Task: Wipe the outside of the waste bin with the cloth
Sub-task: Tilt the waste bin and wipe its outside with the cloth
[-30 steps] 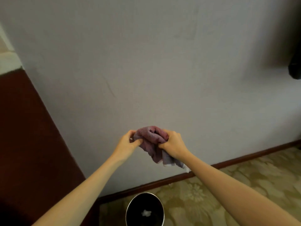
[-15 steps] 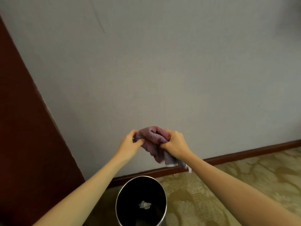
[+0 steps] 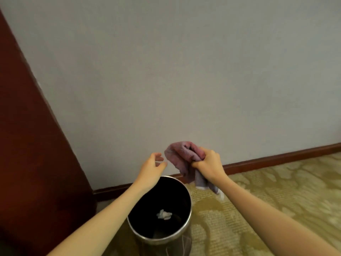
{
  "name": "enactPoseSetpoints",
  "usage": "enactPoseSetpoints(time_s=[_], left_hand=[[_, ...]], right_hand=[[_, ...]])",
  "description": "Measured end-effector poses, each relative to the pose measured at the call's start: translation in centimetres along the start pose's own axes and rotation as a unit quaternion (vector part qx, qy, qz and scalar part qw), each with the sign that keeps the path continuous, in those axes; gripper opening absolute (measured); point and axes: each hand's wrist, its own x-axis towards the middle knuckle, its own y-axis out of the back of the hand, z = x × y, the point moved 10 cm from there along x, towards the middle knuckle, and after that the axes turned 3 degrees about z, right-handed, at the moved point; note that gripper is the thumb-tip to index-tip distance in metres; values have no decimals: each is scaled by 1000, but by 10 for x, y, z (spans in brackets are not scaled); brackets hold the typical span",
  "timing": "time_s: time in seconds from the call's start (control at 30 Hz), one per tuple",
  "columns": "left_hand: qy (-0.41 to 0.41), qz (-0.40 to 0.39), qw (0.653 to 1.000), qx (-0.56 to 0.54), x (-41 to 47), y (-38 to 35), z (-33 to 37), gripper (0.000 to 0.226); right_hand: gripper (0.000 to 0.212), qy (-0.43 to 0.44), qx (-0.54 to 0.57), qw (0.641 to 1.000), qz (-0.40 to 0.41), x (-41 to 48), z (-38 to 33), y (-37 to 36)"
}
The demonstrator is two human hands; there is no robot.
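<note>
A round metal waste bin with a dark inside stands on the carpet below my hands, close to the wall. A crumpled white scrap lies at its bottom. My right hand is shut on a bunched purple cloth, held above and right of the bin's rim, with a paler end hanging down. My left hand hovers just left of the cloth, fingers apart, holding nothing, above the bin's far rim.
A plain grey wall faces me, with a dark red skirting board along its foot. A dark red-brown panel rises at the left beside the bin. Patterned beige carpet spreads to the right.
My left hand has let go of the cloth and opened; only my right hand holds it now. The view has tilted down, so more of the bin shows.
</note>
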Motion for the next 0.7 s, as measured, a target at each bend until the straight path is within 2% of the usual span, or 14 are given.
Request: enactPoseSetpoints(time_s=[0.23, 0.33, 0.43, 0.5, 0.57, 0.7], left_hand=[[6, -98, 986, 131, -41, -46, -53, 26], [20, -180, 969, 170, -69, -79, -77, 32], [1, -237, 937, 258, -92, -107, -95, 47], [-21, -231, 928, 291, -99, -118, -102, 44], [-47, -207, 928, 307, -103, -126, -106, 33], [-129, -181, 891, 396, -108, -135, -108, 27]], right_hand=[[35, -59, 9, 997, 54, -39, 53, 19], [30, -86, 26, 993, 80, -63, 77, 28], [29, -124, 27, 987, 95, -88, 107, 33], [34, -145, 17, 984, 100, -103, 128, 32], [30, -165, 12, 981, 104, -118, 148, 30], [24, -216, 3, 971, 100, -142, 184, 17]])
